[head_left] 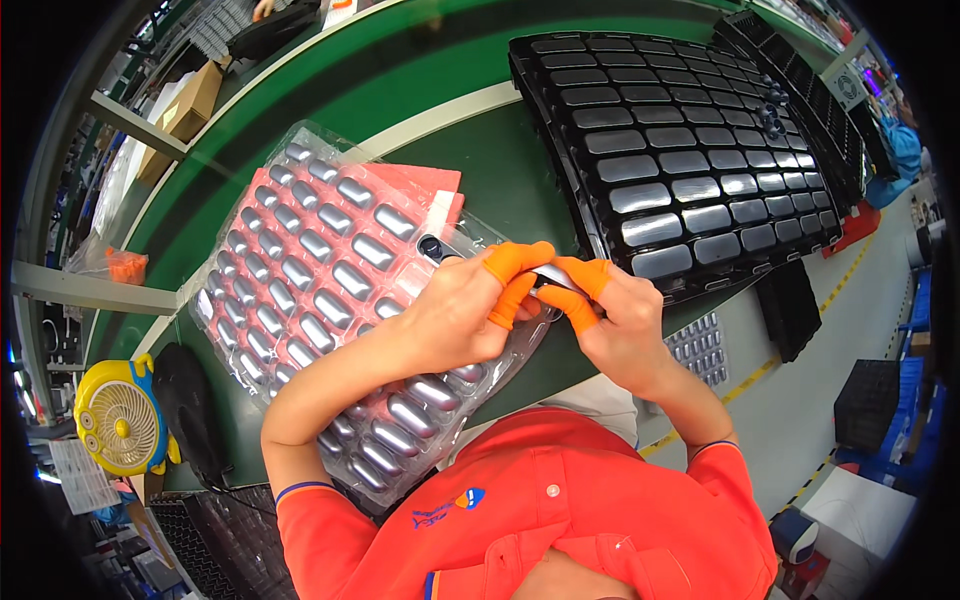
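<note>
Between my two hands, in front of my chest, is a small glossy grey oblong part (556, 276), mostly covered by fingers. My left hand (462, 308) pinches one end of it, and my right hand (622, 325) pinches the other. Orange finger cots cover the thumbs and forefingers. Under my left forearm lies a clear plastic blister tray (478, 232) holding many similar silver-grey oblong parts (351, 280) in rows. One pocket near my left hand shows a part with a dark face (431, 247).
A black tray (600, 135) with rows of oblong pockets stands at the right, with small dark pieces on it. A pink sheet (420, 182) lies beneath the blister tray. At the left are a yellow fan (122, 425), a black object (188, 410) and a metal frame (90, 290).
</note>
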The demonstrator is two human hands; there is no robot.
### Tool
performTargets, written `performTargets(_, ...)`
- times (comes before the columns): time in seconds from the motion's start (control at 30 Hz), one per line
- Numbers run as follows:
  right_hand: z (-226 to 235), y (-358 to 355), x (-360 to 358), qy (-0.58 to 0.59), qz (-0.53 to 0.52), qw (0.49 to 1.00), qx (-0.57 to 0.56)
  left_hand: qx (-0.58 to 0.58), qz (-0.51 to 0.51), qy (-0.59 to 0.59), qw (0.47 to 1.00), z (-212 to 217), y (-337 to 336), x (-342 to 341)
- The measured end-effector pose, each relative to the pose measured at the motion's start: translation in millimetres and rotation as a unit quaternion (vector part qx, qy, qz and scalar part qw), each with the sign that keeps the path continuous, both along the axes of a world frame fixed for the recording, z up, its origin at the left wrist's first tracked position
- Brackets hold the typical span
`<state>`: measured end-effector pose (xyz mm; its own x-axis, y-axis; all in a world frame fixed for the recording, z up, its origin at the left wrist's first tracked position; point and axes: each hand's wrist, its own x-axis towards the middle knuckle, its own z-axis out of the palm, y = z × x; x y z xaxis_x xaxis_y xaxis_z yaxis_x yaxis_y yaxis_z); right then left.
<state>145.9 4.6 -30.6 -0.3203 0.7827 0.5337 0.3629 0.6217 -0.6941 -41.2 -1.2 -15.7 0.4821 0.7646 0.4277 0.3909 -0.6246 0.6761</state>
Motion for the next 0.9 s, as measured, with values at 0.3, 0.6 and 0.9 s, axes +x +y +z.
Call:
performTargets(0.3,5,-7,3,0.065,0.015,0.991,-0.118,-0.175,-0.027,-0.091,0.980,19,-2,2)
performTargets(0.6,25,-5,11,0.019,0.035,0.977,-0.212,-0.341,-0.010,-0.148,0.928,33,7,2)
performTargets(0.9,10,-4,9,-0.027,0.050,0.996,-0.069,-0.282,-0.007,-0.076,0.956,24,8,-2)
